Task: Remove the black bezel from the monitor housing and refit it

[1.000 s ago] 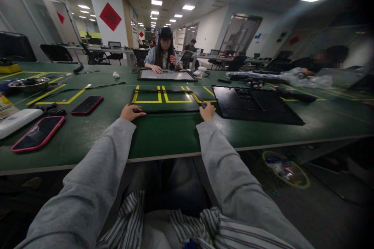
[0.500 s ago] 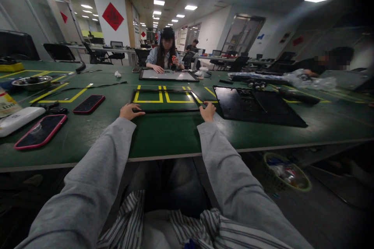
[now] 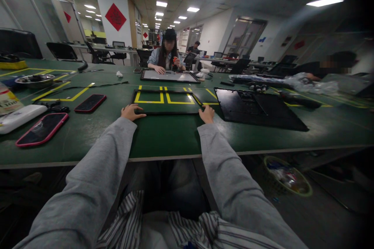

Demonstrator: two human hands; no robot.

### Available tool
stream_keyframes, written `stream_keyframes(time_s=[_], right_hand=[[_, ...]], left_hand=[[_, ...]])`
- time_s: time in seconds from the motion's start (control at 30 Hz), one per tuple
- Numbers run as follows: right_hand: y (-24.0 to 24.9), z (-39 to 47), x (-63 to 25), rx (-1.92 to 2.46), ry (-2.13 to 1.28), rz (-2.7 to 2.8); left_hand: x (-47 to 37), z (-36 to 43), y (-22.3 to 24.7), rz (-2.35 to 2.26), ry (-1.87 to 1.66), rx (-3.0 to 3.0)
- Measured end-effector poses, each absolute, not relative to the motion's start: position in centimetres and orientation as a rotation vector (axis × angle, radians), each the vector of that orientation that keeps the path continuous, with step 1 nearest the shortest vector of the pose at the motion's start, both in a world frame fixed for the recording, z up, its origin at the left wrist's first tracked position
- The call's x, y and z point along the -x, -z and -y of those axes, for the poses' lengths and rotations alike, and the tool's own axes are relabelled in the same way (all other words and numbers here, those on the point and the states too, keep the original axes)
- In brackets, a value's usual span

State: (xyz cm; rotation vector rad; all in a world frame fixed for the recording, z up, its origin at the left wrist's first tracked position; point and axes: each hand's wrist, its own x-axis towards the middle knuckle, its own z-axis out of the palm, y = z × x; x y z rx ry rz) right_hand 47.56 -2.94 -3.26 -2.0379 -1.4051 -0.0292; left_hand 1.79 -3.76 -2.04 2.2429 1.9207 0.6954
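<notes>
A thin black rectangular frame [image 3: 172, 114], hollow in the middle, lies on the green table in front of me; green surface and yellow tape show through it. My left hand [image 3: 132, 112] is closed on its near left corner, the thumb stretched along the near bar. At the near right corner, my right hand [image 3: 207, 114] grips the frame too, with its fingers around the side bar. To the right of that hand is a large black panel [image 3: 280, 114], flat on the table and apart from the frame.
Two red-edged phones [image 3: 42, 129] [image 3: 90, 103], a white box-like device [image 3: 22, 118] and a metal bowl [image 3: 35, 81] are on the left. Across the table a person [image 3: 165, 56] works over a framed panel [image 3: 172, 76]. Clear plastic wrapping [image 3: 314, 83] lies far right; a basket [image 3: 288, 177] stands below.
The near bar of the frame is slightly closer to me, with both hands still on its corners. My view has shifted a little.
</notes>
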Motion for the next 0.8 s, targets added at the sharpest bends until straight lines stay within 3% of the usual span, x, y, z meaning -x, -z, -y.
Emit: stream_keyframes(time_s=[0.23,0.37,0.8], right_hand=[[3.51,3.08,-47.21,2.045,0.106,1.438],[3.52,2.92,-47.18,2.048,0.05,1.493],[2.87,2.86,-46.94,1.939,0.04,1.494]], left_hand=[[-2.05,4.11,1.42,-2.187,-0.879,-1.888],[-1.45,3.97,1.27,-2.409,-0.766,-1.744],[-1.69,4.61,0.94,-2.427,-0.784,-1.857]])
